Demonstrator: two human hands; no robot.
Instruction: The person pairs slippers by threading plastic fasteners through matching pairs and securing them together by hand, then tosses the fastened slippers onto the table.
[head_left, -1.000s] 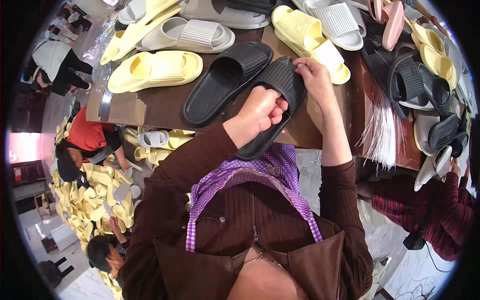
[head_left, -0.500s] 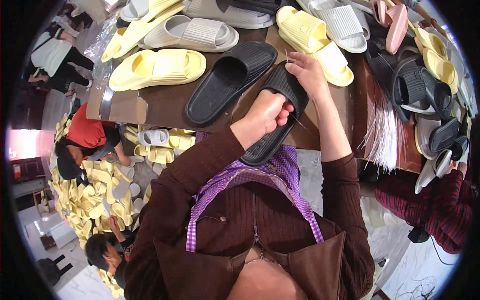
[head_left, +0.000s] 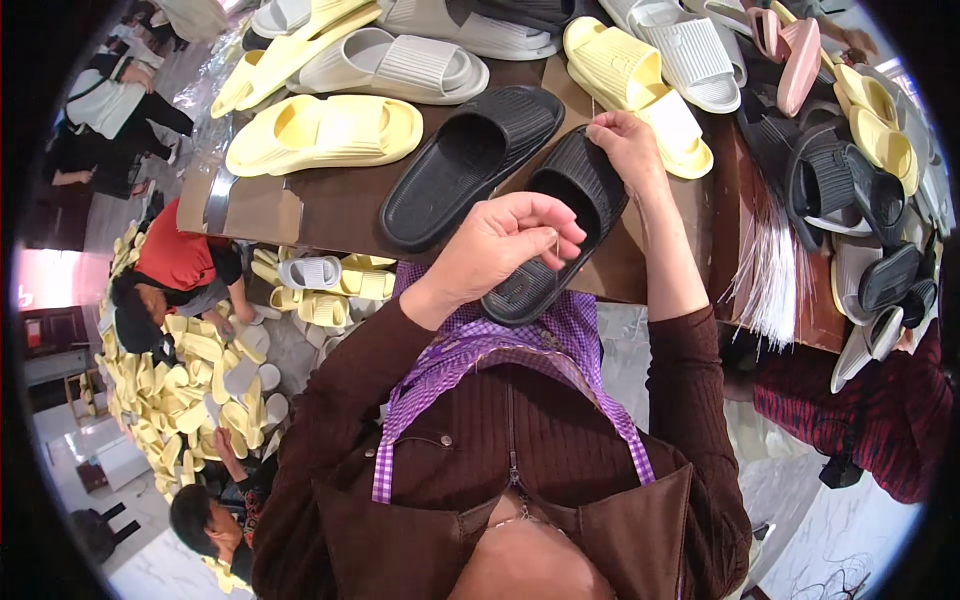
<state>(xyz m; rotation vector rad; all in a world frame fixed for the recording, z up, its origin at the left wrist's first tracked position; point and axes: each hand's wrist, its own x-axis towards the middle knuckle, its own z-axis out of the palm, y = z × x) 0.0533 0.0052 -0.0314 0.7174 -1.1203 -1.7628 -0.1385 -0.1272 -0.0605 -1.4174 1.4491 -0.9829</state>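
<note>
A black ribbed slide slipper [head_left: 518,296] lies at the table's near edge, its toe pointing away from me. My right hand [head_left: 632,155] is closed at the far end of its strap, thumb and fingertips pinching a thin pale strand [head_left: 592,106]. Above the slipper's opening is my left hand [head_left: 510,240], its fingers curled and the thumb against them. A faint thread-like end shows at those fingertips. Just left of this slipper lies a second black slide slipper [head_left: 440,190], untouched.
Yellow slippers [head_left: 372,130] and grey ones [head_left: 435,68] line the table's far side. A bundle of thin white strands [head_left: 775,270] hangs off the right edge, near more slippers [head_left: 890,275]. At left, a person in red [head_left: 175,250] bends by a yellow slipper pile [head_left: 190,400].
My left hand has come out of the slipper's strap and lifted toward me, above the opening. My right hand stays at the strap's far end, fingers now pinched closer together.
</note>
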